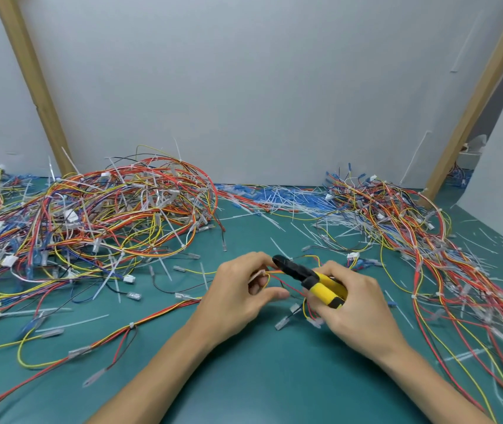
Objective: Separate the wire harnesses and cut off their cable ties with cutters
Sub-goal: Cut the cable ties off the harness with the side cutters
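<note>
Green matting covered the bench under a plain grey wall. The left hand pinched a small harness between its curled fingers and thumb. The right hand was wrapped round the yellow handles of the cutters, whose black nose reached across to the left fingertips and lay against the wires held there. Whether the blades had closed on anything could not be told, since the spot was hidden among the fingers.

Well beyond the left fingers, a big tangled heap bristled with long white tails, so it looked uncut. Past the right fingers a flatter spread of wires ran down that side with few tails showing, probably the finished lot. Behind both sets of knuckles, between the two piles, lay a drift of snipped ties. Off to the outer side of the left fingers and nearer the body, another loose bundle had a tie round it. By that reckoning a fair share had been done, yet the larger part of the job seemed left.
</note>
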Action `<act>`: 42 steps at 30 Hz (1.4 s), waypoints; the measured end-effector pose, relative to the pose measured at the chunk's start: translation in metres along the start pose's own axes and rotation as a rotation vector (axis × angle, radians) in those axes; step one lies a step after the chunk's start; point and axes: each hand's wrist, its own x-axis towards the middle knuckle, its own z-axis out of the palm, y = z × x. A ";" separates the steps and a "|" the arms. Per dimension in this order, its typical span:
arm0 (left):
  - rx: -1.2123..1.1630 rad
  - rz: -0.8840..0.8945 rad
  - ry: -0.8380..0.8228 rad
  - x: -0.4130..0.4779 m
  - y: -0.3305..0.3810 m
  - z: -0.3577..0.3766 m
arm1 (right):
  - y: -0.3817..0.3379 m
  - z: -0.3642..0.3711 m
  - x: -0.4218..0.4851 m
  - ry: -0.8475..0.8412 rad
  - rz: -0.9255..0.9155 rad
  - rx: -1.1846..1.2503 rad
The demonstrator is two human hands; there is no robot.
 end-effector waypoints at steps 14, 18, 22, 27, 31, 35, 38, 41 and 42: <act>0.291 0.097 -0.025 -0.004 0.005 -0.011 | 0.025 -0.002 0.015 0.054 0.219 0.304; 0.438 0.104 0.019 -0.001 -0.002 -0.022 | 0.030 -0.008 0.017 0.062 0.303 0.508; 0.374 0.014 0.029 -0.002 -0.007 -0.022 | 0.032 -0.013 0.019 -0.035 0.327 0.638; 0.326 0.034 0.069 -0.004 0.000 -0.007 | 0.033 -0.012 0.017 -0.111 0.355 0.663; 0.136 -0.031 0.068 -0.008 0.010 0.005 | 0.031 -0.010 0.017 -0.123 0.337 0.634; 0.135 -0.035 0.106 -0.008 0.014 0.010 | 0.030 -0.008 0.017 -0.154 0.266 0.587; 0.136 -0.042 0.120 -0.007 0.015 0.011 | 0.028 -0.008 0.017 -0.185 0.266 0.585; 0.087 -0.067 0.168 -0.006 0.014 0.010 | 0.028 -0.008 0.017 -0.194 0.259 0.524; 0.071 -0.079 0.173 -0.005 0.013 0.009 | 0.028 -0.007 0.016 -0.189 0.253 0.484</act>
